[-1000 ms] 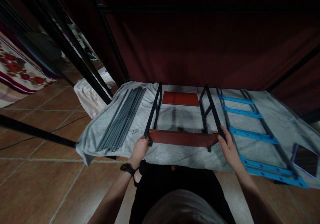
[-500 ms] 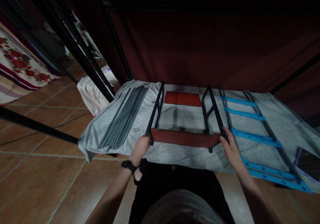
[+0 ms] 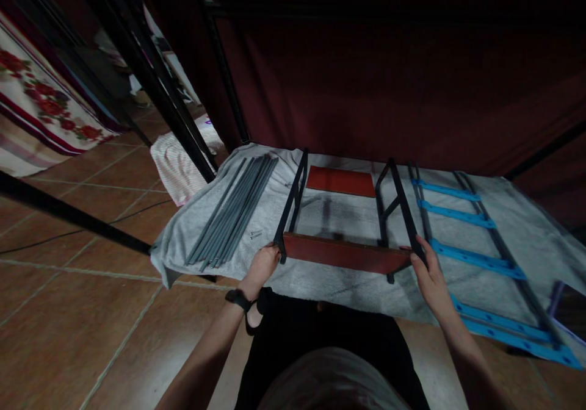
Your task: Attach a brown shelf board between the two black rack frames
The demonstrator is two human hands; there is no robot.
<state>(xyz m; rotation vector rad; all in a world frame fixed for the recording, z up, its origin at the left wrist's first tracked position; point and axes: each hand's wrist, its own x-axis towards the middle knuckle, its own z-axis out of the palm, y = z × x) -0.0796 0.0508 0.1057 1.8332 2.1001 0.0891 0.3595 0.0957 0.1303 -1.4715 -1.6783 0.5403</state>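
My left hand [image 3: 264, 266] is closed around the near end of the left black metal side frame [image 3: 293, 199]. The near corner of the right black side frame [image 3: 401, 208] is gripped by my right hand [image 3: 430, 274], with the thumb at the board's end. Between the two frames, along the front, a reddish-brown board [image 3: 345, 255] stands on edge. A second, orange-red board [image 3: 341, 181] lies further back between the frames. A few small screws [image 3: 255, 234] rest on the cloth left of my left hand.
Several grey rods [image 3: 233, 215] lie bundled on the grey cloth [image 3: 320, 285] at the left. To the right is a dark rack with blue crossbars [image 3: 476, 257]. A purple-edged dark object [image 3: 567, 309] sits at the far right. Black posts [image 3: 151, 86] stand at the left.
The camera view has turned slightly left, so the scene sits a little further right. Both hands keep their hold on the side frames, and I see no clear movement of the parts on the cloth.
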